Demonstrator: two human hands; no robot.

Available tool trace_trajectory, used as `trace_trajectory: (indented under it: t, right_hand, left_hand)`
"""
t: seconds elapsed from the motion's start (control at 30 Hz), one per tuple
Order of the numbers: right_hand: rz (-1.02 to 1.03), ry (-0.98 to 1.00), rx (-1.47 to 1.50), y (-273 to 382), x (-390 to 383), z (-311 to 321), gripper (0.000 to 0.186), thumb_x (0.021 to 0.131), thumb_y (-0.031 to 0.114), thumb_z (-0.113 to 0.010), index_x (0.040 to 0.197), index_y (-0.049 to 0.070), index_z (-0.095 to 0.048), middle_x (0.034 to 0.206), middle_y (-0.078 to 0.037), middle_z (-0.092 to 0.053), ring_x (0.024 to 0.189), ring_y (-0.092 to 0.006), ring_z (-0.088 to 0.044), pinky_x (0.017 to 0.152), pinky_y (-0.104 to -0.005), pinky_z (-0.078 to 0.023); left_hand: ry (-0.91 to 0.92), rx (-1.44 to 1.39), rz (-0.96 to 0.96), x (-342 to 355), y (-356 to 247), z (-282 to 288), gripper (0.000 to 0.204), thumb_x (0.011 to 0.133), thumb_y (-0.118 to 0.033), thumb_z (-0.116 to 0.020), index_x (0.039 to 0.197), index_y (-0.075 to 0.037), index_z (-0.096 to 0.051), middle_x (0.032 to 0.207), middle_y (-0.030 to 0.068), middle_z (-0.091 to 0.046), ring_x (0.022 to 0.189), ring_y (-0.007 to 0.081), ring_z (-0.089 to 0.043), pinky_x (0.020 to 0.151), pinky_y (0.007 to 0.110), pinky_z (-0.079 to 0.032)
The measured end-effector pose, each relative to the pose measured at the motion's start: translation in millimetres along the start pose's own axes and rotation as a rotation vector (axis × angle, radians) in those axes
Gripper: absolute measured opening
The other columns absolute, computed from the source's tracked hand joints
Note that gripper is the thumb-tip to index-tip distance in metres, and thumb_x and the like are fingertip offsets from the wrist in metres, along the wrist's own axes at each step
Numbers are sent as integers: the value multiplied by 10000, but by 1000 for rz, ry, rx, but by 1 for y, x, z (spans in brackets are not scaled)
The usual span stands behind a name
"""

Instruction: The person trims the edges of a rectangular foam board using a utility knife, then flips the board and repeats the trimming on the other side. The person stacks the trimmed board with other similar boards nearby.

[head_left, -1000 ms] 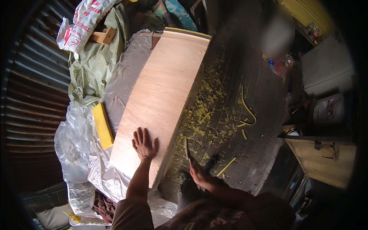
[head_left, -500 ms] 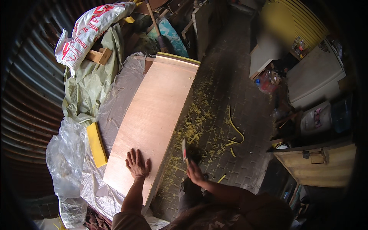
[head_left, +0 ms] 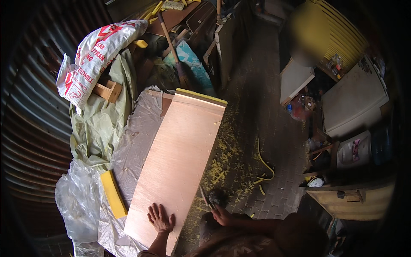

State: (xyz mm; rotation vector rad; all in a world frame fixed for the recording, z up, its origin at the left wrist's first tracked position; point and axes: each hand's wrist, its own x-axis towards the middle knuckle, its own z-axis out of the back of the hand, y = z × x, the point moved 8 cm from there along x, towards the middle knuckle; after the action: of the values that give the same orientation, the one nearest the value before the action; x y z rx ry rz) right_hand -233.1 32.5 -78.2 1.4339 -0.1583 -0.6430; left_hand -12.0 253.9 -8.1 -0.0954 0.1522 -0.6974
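Observation:
A long, pale plywood panel (head_left: 180,150) lies lengthwise in front of me, its far end edged by a yellow strip (head_left: 202,97), apparently foam. My left hand (head_left: 161,219) rests flat on the near part of the panel with its fingers spread. Just off the panel's right side, my right hand (head_left: 221,215) is closed around the lower end of a thin flat-bladed tool (head_left: 204,197). The tool points up and away, close to the panel's edge; its exact kind is unclear. A yellow foam block (head_left: 113,195) lies left of the panel on plastic sheeting (head_left: 139,128).
Yellow crumbs (head_left: 229,158) and a curved yellow strip (head_left: 266,165) litter the paved floor at right. A broom (head_left: 182,73) leans beyond the panel. White printed sack (head_left: 96,55), clear plastic (head_left: 77,201) and corrugated metal (head_left: 34,132) stand left; a wooden cabinet (head_left: 359,199) stands right.
The whole scene has shifted downward in view as my head tilted up. The left hand stays flat on the panel. My right hand keeps hold of the tool, which now leans more to the left.

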Motion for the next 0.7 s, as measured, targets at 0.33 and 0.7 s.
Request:
trace_trajectory:
  t: [0.33, 0.7]
  right_hand:
    - [-649, -466, 921, -48, 182, 103, 167, 1011, 233, -501, 895, 112, -502, 841, -49, -593, 732, -235, -618, 901, -524, -518]
    - [-514, -557, 1093, 37, 232, 80, 497, 964, 368, -544, 1370, 93, -459, 1352, -108, -542, 1246, -305, -541, 997, -599, -461]
  left_hand:
    - [-176, -216, 410, 175, 61, 19, 1019, 790, -613, -724, 1542, -62, -313, 1569, 206, -338, 1478, 396, -233, 1164, 602, -168]
    - [-128, -304, 448, 260, -17, 107, 734, 726, -656, -776, 1183, -93, -664, 1198, 119, -645, 1199, 318, -568, 1003, 515, -384]
